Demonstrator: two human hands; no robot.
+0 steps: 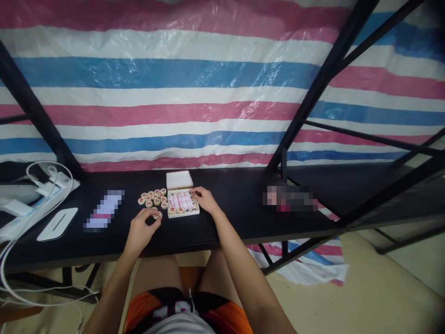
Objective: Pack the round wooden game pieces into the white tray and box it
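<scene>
My left hand (142, 228) has its thumb and forefinger closed around a round wooden Chinese chess piece (158, 215), low over the black desk. Just beyond it lies a loose group of Chinese chess pieces (149, 203) with red characters. To their right is a white box (183, 214) with its lid (179, 179) folded back. Inside the box are more pieces and a folded paper (180, 201) with pink lines. My right hand (206, 200) is at the box's upper right corner, its fingers curled together; what they pinch is too small to make out.
A black desk (239, 204) runs across, with a metal frame (306, 109) and a striped plastic sheet (174, 74) behind. At left are white cables (7, 260), a white flat object (58, 224) and a blurred-out item (104, 211). Another blurred-out item (290, 198) lies at right.
</scene>
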